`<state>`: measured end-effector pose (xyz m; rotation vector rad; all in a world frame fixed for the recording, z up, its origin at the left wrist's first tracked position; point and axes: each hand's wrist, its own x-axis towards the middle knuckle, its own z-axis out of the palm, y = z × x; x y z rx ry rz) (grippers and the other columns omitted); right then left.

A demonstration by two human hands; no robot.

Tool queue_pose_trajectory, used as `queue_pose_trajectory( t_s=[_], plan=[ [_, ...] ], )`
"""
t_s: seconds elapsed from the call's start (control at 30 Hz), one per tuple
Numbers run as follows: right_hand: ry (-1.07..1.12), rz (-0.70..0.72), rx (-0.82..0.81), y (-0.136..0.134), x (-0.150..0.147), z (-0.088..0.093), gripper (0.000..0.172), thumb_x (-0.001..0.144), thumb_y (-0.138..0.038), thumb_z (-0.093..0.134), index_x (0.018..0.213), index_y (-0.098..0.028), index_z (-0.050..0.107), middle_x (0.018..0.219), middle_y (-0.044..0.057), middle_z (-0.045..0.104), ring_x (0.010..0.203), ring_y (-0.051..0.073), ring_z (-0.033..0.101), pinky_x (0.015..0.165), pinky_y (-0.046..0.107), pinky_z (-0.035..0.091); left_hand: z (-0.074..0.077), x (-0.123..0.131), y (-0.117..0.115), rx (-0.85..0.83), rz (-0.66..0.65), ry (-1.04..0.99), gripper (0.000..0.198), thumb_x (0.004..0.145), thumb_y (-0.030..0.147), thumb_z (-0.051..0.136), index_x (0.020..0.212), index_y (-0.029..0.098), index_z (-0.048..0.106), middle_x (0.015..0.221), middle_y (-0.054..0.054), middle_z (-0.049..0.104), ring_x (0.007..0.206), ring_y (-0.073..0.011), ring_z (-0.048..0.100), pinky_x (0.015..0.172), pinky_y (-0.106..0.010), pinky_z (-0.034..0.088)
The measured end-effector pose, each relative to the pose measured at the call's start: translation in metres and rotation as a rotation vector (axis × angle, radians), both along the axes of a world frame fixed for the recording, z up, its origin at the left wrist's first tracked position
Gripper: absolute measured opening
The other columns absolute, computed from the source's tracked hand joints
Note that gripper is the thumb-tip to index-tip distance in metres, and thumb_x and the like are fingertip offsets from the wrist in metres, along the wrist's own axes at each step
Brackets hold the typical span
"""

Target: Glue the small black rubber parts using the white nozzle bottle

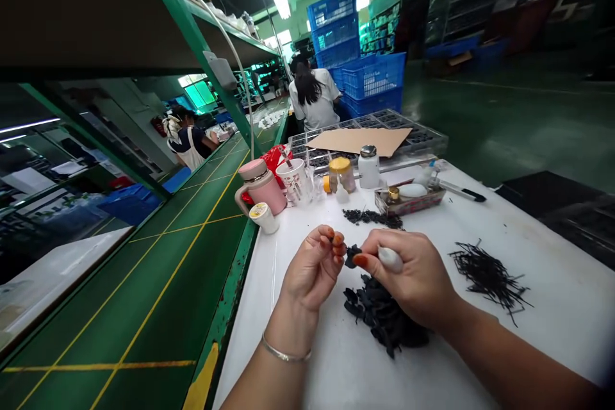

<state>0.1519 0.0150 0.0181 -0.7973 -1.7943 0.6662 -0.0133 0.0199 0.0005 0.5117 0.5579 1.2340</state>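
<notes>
Black piece, just one, sits pinched in my right hand beside one white object. My left fingertips press together alongside.

On the workbench a heap of small parts lies in front, a heap of thin strips lies to its right (they do not touch), a mug stands on the left, and behind them is a tray with a cardboard sheet on it.
</notes>
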Motion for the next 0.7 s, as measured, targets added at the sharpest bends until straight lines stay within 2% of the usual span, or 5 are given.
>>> queue_pose_trajectory(
  t_s=[0.13,0.33,0.7],
  plan=[
    [0.005,-0.005,0.006,0.0005,-0.0003,-0.0002,0.024,0.082,-0.028,0.067,0.063,-0.017,0.056,0.056,-0.002,0.056,0.052,0.010,0.048,0.052,0.023,0.035,-0.0009,0.0004,-0.0003,-0.011,-0.005,-0.039,0.032,0.058,0.025,0.087,0.077,0.016,0.064,0.072,0.002,0.061,0.061,-0.0041,0.058,0.057,-0.011,0.050],
    [0.020,0.006,0.020,-0.0003,-0.0007,0.0004,0.022,0.082,-0.027,0.065,0.064,-0.017,0.058,0.056,-0.002,0.057,0.051,0.010,0.048,0.052,0.023,0.036,-0.0033,0.0030,-0.0007,0.019,-0.005,-0.028,0.032,0.061,0.034,0.085,0.077,0.017,0.062,0.080,0.002,0.057,0.070,-0.0070,0.057,0.060,-0.015,0.051],
    [0.039,-0.001,0.063,0.0007,-0.0031,0.0024,0.018,0.080,-0.021,0.063,0.064,-0.017,0.059,0.057,-0.002,0.059,0.051,0.009,0.050,0.053,0.021,0.037,-0.0033,0.0065,-0.0018,0.001,-0.022,-0.014,0.031,0.057,0.028,0.087,0.074,0.016,0.064,0.073,0.003,0.057,0.062,-0.0044,0.057,0.059,-0.012,0.051]
  ],
)
